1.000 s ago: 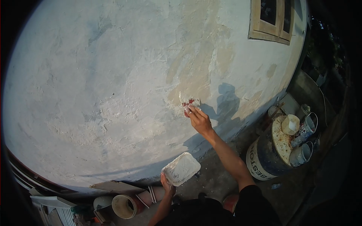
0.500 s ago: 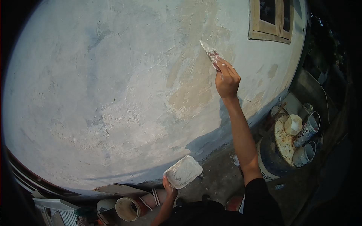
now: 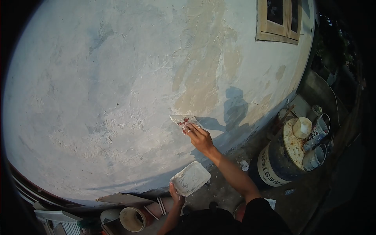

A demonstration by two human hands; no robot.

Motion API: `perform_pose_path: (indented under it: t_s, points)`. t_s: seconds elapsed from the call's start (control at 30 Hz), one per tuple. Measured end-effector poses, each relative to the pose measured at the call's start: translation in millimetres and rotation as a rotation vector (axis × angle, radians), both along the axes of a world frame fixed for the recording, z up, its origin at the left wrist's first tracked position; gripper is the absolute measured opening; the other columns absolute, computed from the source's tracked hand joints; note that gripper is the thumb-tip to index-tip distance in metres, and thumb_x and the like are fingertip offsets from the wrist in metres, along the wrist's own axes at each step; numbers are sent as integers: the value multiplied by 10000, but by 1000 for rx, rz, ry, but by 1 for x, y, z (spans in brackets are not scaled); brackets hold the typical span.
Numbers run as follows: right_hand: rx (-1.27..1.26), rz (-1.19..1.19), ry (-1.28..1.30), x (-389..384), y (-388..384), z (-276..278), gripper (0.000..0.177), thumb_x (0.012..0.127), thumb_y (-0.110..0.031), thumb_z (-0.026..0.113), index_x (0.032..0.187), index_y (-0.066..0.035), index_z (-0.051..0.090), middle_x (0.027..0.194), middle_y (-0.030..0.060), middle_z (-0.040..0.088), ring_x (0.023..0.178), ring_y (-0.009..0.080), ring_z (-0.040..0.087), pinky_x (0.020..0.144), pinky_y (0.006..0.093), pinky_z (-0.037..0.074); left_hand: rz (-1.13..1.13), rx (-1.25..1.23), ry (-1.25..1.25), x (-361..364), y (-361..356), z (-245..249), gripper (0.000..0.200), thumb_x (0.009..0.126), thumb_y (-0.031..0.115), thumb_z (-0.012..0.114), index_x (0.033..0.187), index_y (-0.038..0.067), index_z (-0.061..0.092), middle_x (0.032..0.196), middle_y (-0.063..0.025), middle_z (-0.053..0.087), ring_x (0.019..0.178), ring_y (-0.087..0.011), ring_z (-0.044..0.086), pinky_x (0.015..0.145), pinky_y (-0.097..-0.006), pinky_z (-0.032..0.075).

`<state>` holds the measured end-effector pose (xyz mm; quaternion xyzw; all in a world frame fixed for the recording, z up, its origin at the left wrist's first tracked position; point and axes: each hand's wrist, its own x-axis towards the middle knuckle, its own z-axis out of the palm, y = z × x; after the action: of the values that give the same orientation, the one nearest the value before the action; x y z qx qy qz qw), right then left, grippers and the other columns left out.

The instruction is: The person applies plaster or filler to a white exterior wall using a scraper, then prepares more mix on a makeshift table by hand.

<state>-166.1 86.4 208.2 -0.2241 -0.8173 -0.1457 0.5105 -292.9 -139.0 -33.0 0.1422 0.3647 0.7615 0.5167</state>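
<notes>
My right hand point(image 3: 199, 137) grips a putty knife point(image 3: 181, 119) smeared with white filler, its blade laid against the rough white wall point(image 3: 98, 90) just below a tan unpainted patch point(image 3: 203, 78). Down by the wall's foot, my left hand point(image 3: 173, 193) holds up a white tray point(image 3: 190, 178) coated with filler. The shadow of my head and arm falls on the wall to the right of the knife.
A window frame point(image 3: 280, 21) sits in the wall at upper right. A dark drum point(image 3: 280, 158) at right carries several paint cans and a white container. Buckets point(image 3: 131, 217), boards and corrugated sheets lie at the wall's base at lower left.
My right hand swept up the wall to near the window, then came back down and left to the lower edge of the tan patch. The tray stayed put.
</notes>
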Motion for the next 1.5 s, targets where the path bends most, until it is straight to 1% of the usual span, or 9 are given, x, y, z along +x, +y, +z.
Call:
perform_pose_path:
  t_s: [0.13, 0.3, 0.67, 0.9, 1.1, 1.2, 1.27, 1.37, 1.5]
  points:
    - [-58, -63, 303, 36, 11, 30, 219, 808, 52, 615, 1024, 33, 648, 1008, 176, 697, 938, 330, 686, 812, 383, 557, -4, 4, -61, -8, -7, -4, 427, 1026, 386, 351, 1229, 46, 509, 1192, -110, 571, 1121, -244, 577, 987, -403, 455]
    - [-234, -333, 499, 76, 66, 34, 218, 812, 52, 597, 1027, 55, 637, 1036, 197, 685, 958, 358, 673, 797, 389, 547, 21, -8, -128, -10, -14, -4, 431, 1023, 387, 364, 1234, 41, 512, 1200, -109, 572, 1117, -247, 582, 984, -402, 458]
    - [-163, 41, 173, -50, -14, -58, 309, 768, 53, 618, 1075, 20, 643, 1125, 204, 662, 1038, 371, 641, 851, 421, 537, -2, -14, -175, -20, -15, -20, 435, 1017, 402, 376, 1239, 53, 510, 1208, -92, 563, 1131, -233, 574, 985, -396, 454]
    - [-204, 84, 112, -40, -25, -45, 246, 813, 35, 610, 1058, 24, 633, 1103, 217, 658, 1051, 356, 641, 841, 402, 554, -21, -39, -86, -17, -16, -5, 456, 1019, 419, 357, 1249, 53, 504, 1218, -96, 566, 1136, -229, 572, 991, -391, 451]
    - [-295, 140, 246, -15, -33, -60, 205, 826, 52, 613, 1027, 26, 638, 1059, 216, 660, 965, 322, 669, 822, 377, 555, -33, -47, -104, -15, -15, 1, 456, 1025, 414, 339, 1248, 52, 506, 1215, -99, 568, 1118, -231, 582, 980, -396, 460]
    - [-853, 11, 536, 11, -41, -60, 187, 859, 45, 614, 1044, 23, 610, 1006, 173, 677, 881, 261, 684, 814, 329, 545, 1, -33, -6, -18, -20, 4, 467, 1026, 422, 335, 1255, 52, 504, 1218, -102, 567, 1114, -238, 586, 971, -404, 469]
    - [-967, 505, 1160, 20, -11, -91, 195, 885, 41, 598, 1075, 14, 567, 1014, 122, 665, 886, 195, 663, 806, 289, 521, -2, -46, 3, -25, -24, -2, 479, 1025, 434, 334, 1262, 52, 500, 1224, -105, 566, 1119, -245, 586, 970, -412, 472]
    - [-1206, 606, 1425, 41, 4, -95, 214, 893, 44, 589, 1096, 2, 535, 1053, 90, 632, 939, 167, 633, 812, 286, 509, 17, -103, -43, -18, -24, 38, 500, 1026, 450, 320, 1269, 49, 496, 1230, -109, 561, 1127, -246, 586, 962, -416, 485]
    - [-1138, 452, 1458, 51, 24, -115, 215, 890, 25, 604, 1094, 1, 542, 1069, 92, 619, 953, 163, 617, 800, 297, 510, -15, -124, -15, -15, -22, 48, 545, 1020, 486, 306, 1285, 46, 488, 1243, -125, 560, 1138, -264, 581, 970, -427, 479]
